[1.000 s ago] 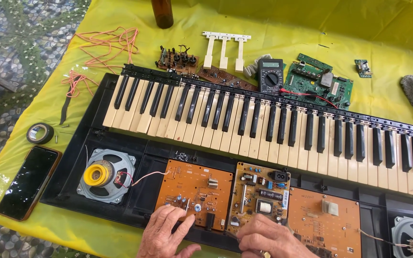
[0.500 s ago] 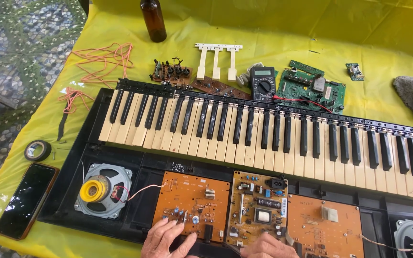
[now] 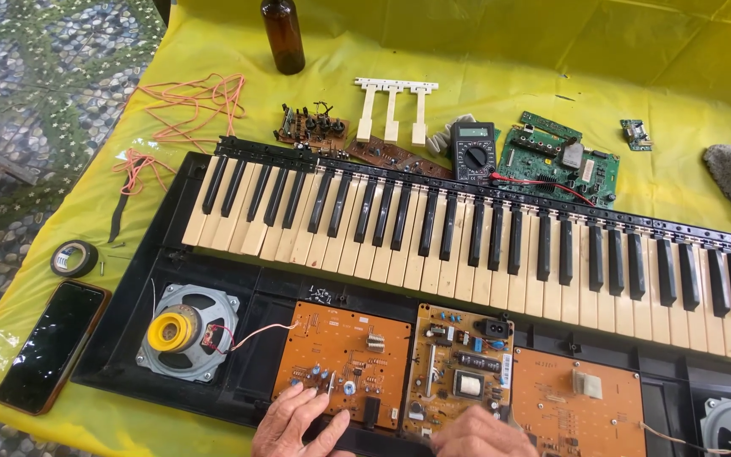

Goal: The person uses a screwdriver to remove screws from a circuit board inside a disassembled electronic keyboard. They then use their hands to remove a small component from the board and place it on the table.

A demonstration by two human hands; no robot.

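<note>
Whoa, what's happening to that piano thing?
A person has an opened electronic keyboard on a yellow cloth. The left hand rests on an orange circuit board at the near edge; the right hand touches the middle board. A speaker, multimeter and loose parts lie around.

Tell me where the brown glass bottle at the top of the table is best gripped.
Probably around the body of the bottle, coming from the side: it stands upright on the yellow cloth, walls round and straight, with open space around it. Its neck is out of frame.
</note>
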